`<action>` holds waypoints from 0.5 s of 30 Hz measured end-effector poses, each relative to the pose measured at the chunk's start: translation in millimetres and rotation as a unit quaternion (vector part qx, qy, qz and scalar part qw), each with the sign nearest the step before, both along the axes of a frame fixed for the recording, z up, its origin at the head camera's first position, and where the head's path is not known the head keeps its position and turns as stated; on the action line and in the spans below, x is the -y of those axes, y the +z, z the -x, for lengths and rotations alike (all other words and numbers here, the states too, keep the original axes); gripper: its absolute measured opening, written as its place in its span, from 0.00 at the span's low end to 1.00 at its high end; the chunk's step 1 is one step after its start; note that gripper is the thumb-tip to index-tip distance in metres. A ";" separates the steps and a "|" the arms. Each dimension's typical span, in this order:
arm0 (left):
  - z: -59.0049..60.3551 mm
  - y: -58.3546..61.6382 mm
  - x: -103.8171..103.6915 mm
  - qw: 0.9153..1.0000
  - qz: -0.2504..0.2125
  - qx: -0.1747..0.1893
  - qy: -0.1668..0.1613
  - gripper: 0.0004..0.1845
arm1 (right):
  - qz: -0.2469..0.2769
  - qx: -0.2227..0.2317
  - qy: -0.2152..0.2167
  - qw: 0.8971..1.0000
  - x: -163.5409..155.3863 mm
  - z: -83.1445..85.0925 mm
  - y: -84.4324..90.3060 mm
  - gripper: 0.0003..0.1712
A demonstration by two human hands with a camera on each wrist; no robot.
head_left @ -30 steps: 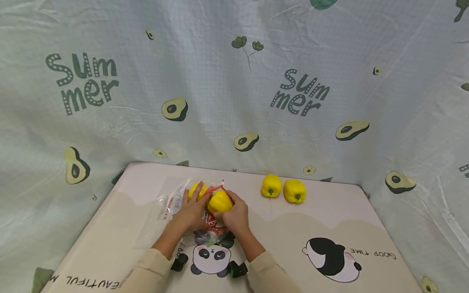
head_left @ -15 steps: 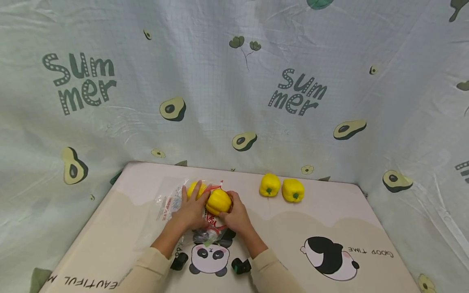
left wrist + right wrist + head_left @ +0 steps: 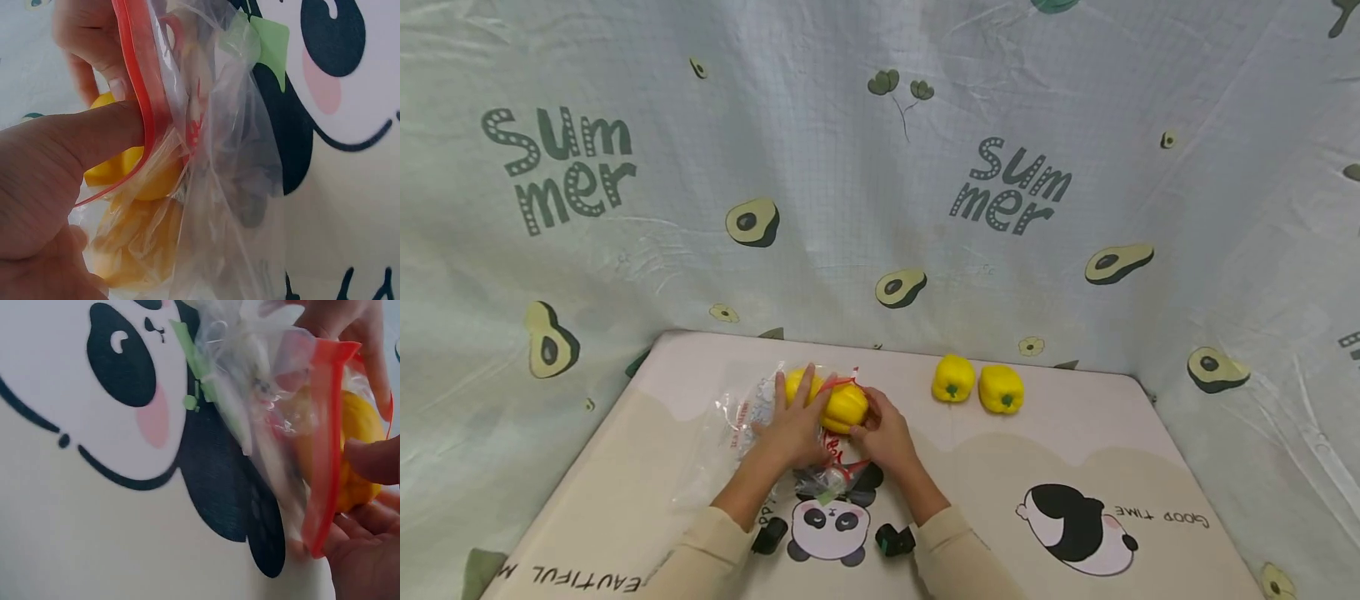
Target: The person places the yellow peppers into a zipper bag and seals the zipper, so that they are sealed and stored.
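A clear plastic zip bag with a red rim lies on the table. My left hand holds its mouth, fingers spread over the bag and thumb hooked at the rim. One yellow bell pepper is inside the bag, partly hidden by those fingers in the head view. With my right hand I grip another yellow bell pepper, which sits at the bag's mouth, partly past the red rim. Fingers and thumb of the right hand are around its outer end.
Two more yellow bell peppers stand side by side near the table's back edge. The table cover has panda prints. A patterned curtain hangs behind and at both sides.
My right hand has moved the gripped pepper slightly left, deeper into the bag's mouth, so the red rim now crosses over it. The left hand stays nearly in place.
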State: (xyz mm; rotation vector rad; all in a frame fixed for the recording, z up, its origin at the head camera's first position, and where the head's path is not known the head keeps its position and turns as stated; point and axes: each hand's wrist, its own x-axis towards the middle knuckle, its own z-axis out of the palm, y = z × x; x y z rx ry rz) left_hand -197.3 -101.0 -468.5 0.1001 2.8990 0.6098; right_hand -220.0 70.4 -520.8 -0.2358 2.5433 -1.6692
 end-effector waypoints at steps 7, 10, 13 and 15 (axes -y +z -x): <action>-0.7 5.0 0.3 1.000 0.004 -0.003 0.002 0.64 | 0.009 0.006 -0.005 1.000 -1.0 2.5 -0.5 0.31; -0.6 5.8 0.0 1.000 0.007 -0.004 0.001 0.64 | -0.022 -0.007 -0.009 1.000 0.9 3.0 -0.3 0.33; -0.2 5.6 -0.7 1.000 0.010 -0.004 0.000 0.64 | -0.049 -0.012 -0.018 0.999 3.8 2.2 2.1 0.33; -0.1 4.9 -0.7 1.000 0.010 -0.002 0.001 0.64 | -0.044 -0.011 -0.028 0.999 4.8 1.9 2.8 0.30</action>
